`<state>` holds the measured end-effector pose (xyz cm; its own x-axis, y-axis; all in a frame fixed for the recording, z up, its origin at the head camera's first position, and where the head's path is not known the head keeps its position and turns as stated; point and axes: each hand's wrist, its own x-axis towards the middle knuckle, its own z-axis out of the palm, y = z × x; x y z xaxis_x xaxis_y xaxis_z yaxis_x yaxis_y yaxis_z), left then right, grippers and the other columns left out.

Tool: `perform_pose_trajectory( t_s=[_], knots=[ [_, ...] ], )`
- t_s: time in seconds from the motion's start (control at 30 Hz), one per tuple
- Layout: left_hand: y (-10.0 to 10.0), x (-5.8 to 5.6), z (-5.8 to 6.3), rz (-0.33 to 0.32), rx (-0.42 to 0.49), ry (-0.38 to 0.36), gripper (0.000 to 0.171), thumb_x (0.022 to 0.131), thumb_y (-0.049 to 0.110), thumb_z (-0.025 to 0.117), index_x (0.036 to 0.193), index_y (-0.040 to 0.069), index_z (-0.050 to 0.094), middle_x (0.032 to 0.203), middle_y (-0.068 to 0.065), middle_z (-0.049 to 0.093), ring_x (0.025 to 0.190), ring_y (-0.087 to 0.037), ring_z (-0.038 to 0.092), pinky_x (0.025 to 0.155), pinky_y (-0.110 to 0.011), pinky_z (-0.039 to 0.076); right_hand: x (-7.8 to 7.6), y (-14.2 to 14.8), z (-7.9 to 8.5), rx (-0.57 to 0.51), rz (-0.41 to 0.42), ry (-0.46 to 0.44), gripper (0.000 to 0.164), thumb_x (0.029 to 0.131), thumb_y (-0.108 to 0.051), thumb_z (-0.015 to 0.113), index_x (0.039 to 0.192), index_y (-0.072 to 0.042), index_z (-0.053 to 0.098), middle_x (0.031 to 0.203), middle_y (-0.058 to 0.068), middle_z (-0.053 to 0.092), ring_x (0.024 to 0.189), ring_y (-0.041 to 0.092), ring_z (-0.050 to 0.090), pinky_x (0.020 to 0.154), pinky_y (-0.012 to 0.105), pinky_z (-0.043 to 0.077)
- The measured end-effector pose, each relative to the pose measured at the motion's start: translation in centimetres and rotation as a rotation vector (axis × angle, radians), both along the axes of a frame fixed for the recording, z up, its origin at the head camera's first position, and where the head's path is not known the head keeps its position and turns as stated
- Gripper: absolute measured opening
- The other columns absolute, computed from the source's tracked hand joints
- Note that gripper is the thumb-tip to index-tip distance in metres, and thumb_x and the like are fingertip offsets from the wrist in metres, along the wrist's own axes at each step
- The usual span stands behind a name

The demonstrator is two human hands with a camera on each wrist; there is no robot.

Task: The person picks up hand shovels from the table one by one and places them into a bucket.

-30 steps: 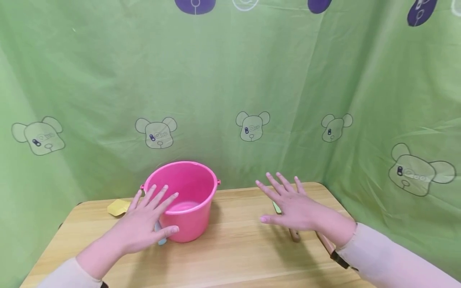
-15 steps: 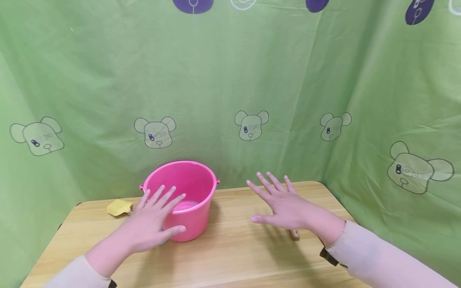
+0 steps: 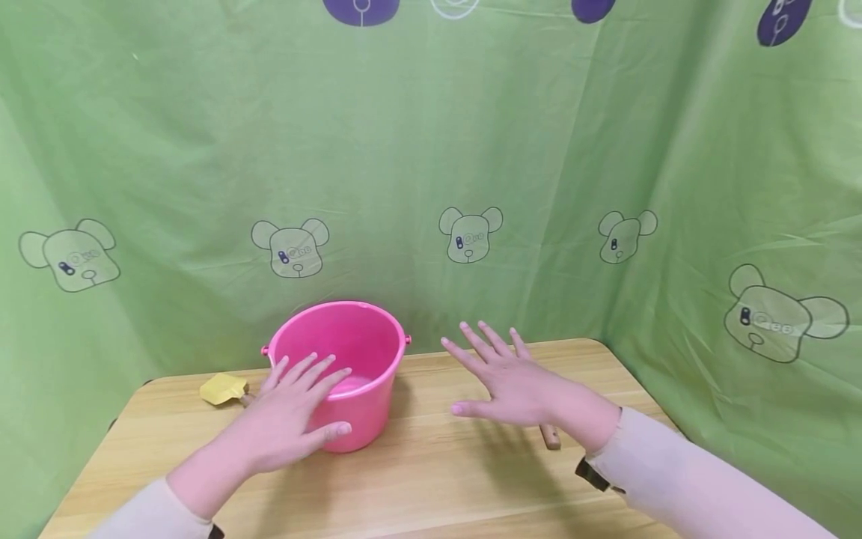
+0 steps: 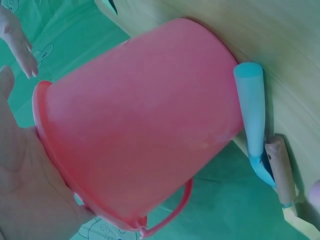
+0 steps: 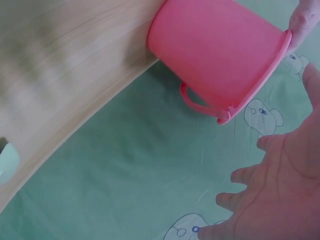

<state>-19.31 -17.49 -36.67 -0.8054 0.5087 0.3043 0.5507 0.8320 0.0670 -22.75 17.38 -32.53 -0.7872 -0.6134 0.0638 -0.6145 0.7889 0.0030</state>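
Note:
A pink bucket [image 3: 360, 423] stands upright on the table, its mouth facing up. My left hand [image 3: 286, 427], fingers spread and straight, hovers over the bucket's near left side; whether it touches the rim I cannot tell. My right hand [image 3: 508, 385] is held in the air right of the bucket, fingers spread, holding nothing. Beneath it, the end of a wooden handle [image 3: 550, 437] shows; the rest is hidden. Left of the bucket lies a small yellow shovel [image 3: 224, 389] with a wooden handle [image 4: 281, 170]. Beside it a tool's light blue handle [image 4: 250, 107] shows in the left wrist view.
The wooden table [image 3: 417, 490] backs onto a green curtain [image 3: 404, 150] printed with bear heads. A pale green blade [image 5: 7, 162] lies at the left edge of the right wrist view. Something pink [image 4: 315, 195] is cut off at the left wrist view's right edge.
My right hand has moved left toward the bucket. My left hand has shifted slightly right, over the bucket's rim area. The bucket stays in place, and more of the yellow shovel shows.

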Motion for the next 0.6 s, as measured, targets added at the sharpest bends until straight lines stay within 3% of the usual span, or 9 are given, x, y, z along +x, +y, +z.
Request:
perform_pose_trajectory(
  t_s=[0.33, 0.6],
  knots=[
    [0.1, -0.2, -0.2, -0.016, 0.021, 0.019, 0.071, 0.085, 0.073, 0.034, 0.131, 0.02, 0.047, 0.132, -0.001, 0.05, 0.126, -0.023, 0.038, 0.109, -0.053, 0.008, -0.7, -2.3, -0.5, 0.01, 0.018, -0.037, 0.085, 0.077, -0.083, 0.024, 0.144, -0.038, -0.002, 0.151, 0.0, -0.011, 0.136, 0.024, -0.013, 0.104, 0.059, -0.008],
    [0.0, -0.5, -0.4, -0.051, 0.026, 0.082, 0.064, 0.086, 0.069, 0.038, 0.125, 0.02, 0.052, 0.116, 0.005, 0.057, 0.111, -0.015, 0.047, 0.103, -0.045, 0.024, -1.0, -3.5, -0.8, 0.02, 0.022, -0.053, 0.083, 0.076, -0.084, 0.023, 0.142, -0.042, -0.005, 0.151, -0.002, -0.013, 0.136, 0.023, -0.014, 0.104, 0.058, -0.01]
  ],
)
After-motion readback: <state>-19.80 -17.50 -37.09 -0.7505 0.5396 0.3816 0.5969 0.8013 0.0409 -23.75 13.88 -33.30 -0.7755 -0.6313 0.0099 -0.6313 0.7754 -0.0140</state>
